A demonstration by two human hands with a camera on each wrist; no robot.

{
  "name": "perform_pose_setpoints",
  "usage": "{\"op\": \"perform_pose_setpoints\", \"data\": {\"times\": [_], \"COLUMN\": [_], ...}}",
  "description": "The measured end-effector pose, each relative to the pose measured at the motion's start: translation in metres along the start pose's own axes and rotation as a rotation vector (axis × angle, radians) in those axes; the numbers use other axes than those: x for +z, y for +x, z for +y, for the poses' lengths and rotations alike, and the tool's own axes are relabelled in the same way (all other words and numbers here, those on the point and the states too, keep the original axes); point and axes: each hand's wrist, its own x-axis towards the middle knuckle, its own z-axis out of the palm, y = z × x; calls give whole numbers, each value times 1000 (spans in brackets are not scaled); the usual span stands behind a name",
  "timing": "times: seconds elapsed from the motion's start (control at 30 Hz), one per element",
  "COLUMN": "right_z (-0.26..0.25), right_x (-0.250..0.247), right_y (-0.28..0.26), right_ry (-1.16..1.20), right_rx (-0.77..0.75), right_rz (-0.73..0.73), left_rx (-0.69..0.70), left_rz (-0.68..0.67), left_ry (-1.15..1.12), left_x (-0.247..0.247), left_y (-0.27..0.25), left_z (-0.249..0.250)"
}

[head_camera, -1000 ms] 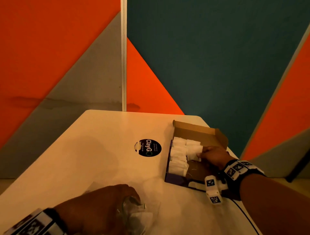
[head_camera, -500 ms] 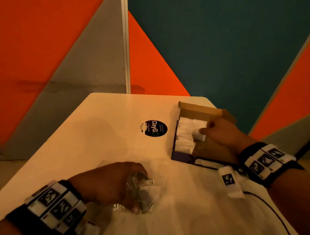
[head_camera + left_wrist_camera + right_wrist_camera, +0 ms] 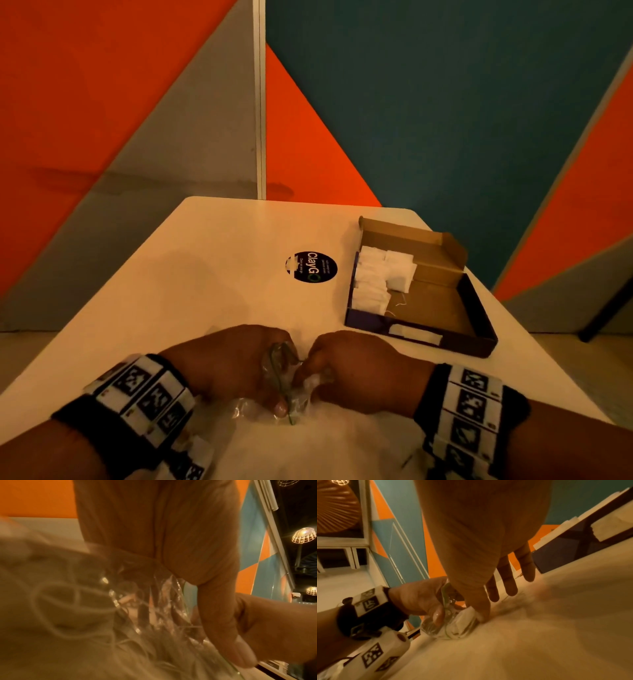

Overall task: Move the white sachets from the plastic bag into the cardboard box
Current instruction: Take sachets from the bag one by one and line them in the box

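A crumpled clear plastic bag (image 3: 286, 389) lies on the white table (image 3: 171, 291) near its front edge. My left hand (image 3: 270, 373) grips the bag, thumb below and fingers curled over its top. My right hand (image 3: 310, 371) meets it from the right. In the right wrist view, thumb and forefinger pinch a white sachet (image 3: 469, 613) at the bag's (image 3: 448, 630) mouth while the other fingers (image 3: 508, 582) stay stretched out. The open cardboard box (image 3: 442, 301) stands at the back right, with several white sachets (image 3: 373, 281) stacked along its left side.
A round black sticker (image 3: 311, 266) marks the table's middle. The box's right half is bare cardboard, and its dark front wall carries a white label (image 3: 414, 334). Orange, grey and teal wall panels stand behind the table. The table's right edge runs close beside the box.
My right hand has left the box and come back left and toward me to the bag. The left hand has kept its grip on the bag.
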Motion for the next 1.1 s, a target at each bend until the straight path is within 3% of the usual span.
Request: {"op": "perform_pose_setpoints", "data": {"times": [0.47,0.7,0.97,1.1], "right_z": [7,-1,-13,-16], "right_x": [-21,-28,-35,-31], "right_y": [-29,-43,-55,-56], "right_ry": [483,684,865,918], "right_rx": [362,443,456,481], "right_rz": [141,176,321,342], "left_rx": [-49,-33,17,13], "left_rz": [-5,8,463,642], "left_ry": [49,101,-59,-35], "left_x": [1,3,24,44], "left_y": [-6,-20,-40,-29], "left_z": [6,25,76,74]}}
